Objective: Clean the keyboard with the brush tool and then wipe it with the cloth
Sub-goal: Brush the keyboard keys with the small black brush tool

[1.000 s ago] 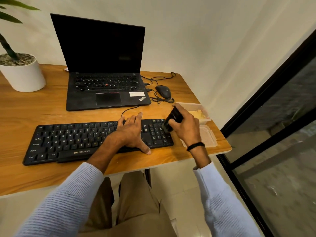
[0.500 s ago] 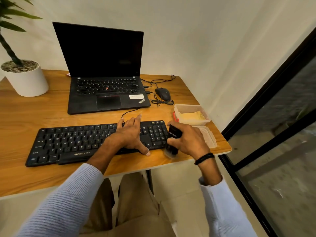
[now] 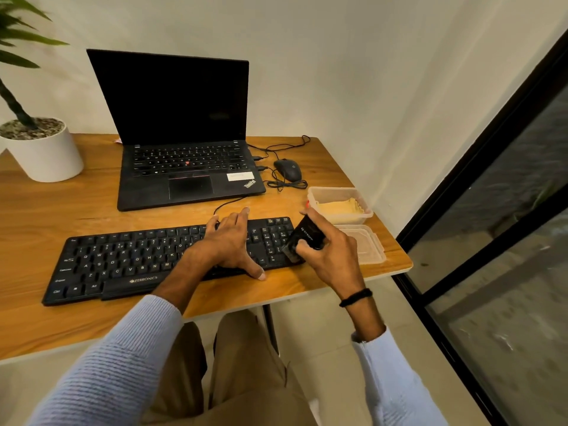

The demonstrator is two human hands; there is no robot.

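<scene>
Keyboard [image 3: 129, 259], black Zebronics, lies flat on the wooden desk [image 3: 46, 210], front edge near the desk's front edge. The brush tool [image 3: 305, 236] is at the keyboard's right end with its bristle end down on the numpad's outer columns. The right hand [image 3: 335, 256] is wrapped around the brush body, thumb on the near side. The left hand [image 3: 227, 244] lies flat on the keys just left of the numpad, fingers straight, thumb at the keyboard's front edge, pinning the board. Change: a second ago the brush was at the numpad's far corner, half a second ago it had run off the keyboard's front right corner, and now it's back on the numpad, so I read this as repeated front-to-back strokes over that block. Brushing is mid-step, and only the right end looks covered. The yellow cloth [image 3: 336, 207] sits untouched in a clear tub [image 3: 338, 189] just beyond the keyboard's right end, its lid [image 3: 368, 244] beside the keyboard. The wipe is not started. The ThinkPad laptop [image 3: 184, 167] and mouse [image 3: 288, 169] sit behind the keyboard.
</scene>
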